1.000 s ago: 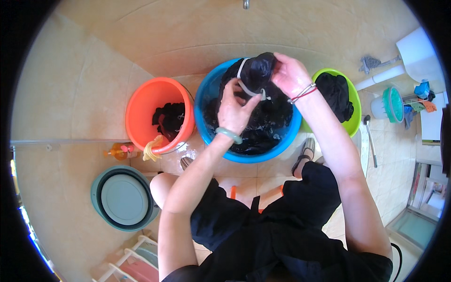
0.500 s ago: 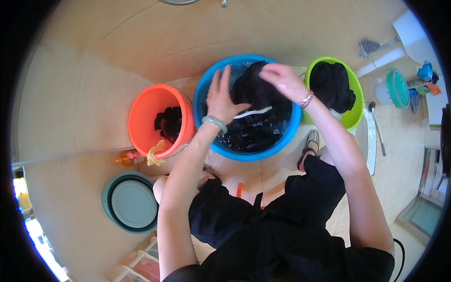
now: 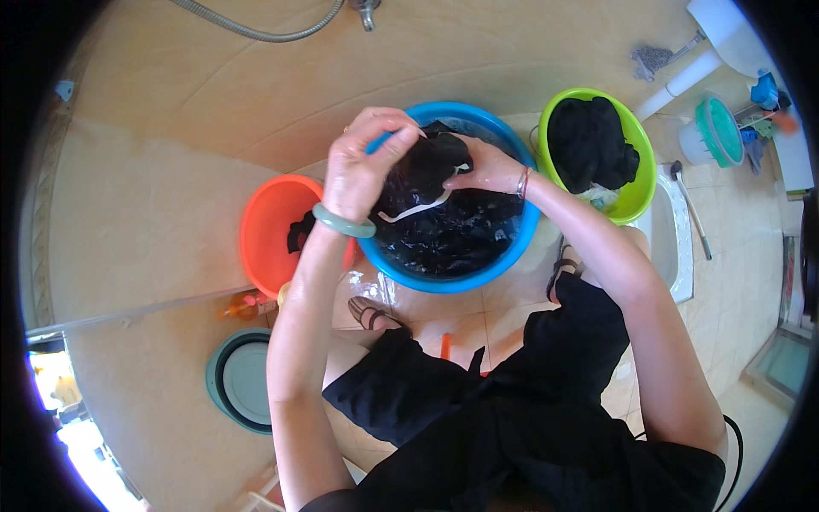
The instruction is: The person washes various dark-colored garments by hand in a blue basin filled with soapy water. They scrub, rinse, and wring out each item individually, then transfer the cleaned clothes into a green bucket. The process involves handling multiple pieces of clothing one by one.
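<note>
A wet black garment (image 3: 429,167) is lifted at the far side of a blue basin (image 3: 517,258). My left hand (image 3: 368,155), a pale green bangle below it, is closed in a pinch at the garment's upper left edge. On the other side, my right hand (image 3: 485,165) grips the cloth with the thumb in front and fingers behind, partly hidden. A white drawstring (image 3: 418,207) runs from beside my right thumb down to the left. More black clothing (image 3: 456,247) lies soaking in the basin's water.
To the left stand an orange bucket (image 3: 263,230) with dark cloth in it and a grey-green basin (image 3: 218,384). A lime-green bucket (image 3: 641,152) holding black clothes (image 3: 589,141) is at the right, near a long-handled brush (image 3: 695,213). A shower hose (image 3: 256,34) hangs on the wall.
My left hand has gone from spread fingers to a pinch on the garment, moving left and up. My right hand has moved down and taken hold of the cloth. The drawstring has shifted left.
</note>
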Demonstrator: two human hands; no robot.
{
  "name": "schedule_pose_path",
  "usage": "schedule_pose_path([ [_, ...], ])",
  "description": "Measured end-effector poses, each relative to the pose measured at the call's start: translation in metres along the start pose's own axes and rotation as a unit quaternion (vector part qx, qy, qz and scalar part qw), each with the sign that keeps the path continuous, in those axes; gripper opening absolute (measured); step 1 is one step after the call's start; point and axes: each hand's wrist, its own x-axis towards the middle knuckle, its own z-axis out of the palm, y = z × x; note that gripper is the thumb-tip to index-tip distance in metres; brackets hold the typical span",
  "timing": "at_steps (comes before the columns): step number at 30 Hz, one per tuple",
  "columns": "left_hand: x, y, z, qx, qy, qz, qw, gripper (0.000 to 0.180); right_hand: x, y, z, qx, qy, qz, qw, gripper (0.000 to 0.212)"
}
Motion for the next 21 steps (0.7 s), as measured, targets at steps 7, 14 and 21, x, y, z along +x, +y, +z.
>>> schedule_pose_path([
  [7,-0.016,0.001,-0.036,0.028,0.016,-0.146,0.989,0.017,0.009,-0.017,0.004,0.023,0.157,-0.081,0.984,0.011],
  [14,-0.018,0.011,-0.012,-0.082,0.068,-0.117,0.987,0.018,-0.006,0.0,0.029,-0.013,0.109,-0.048,0.993,0.012],
  [21,-0.007,0.051,-0.015,-0.127,0.077,-0.064,0.987,0.018,-0.006,-0.034,0.027,-0.096,0.117,0.05,0.987,0.05],
])
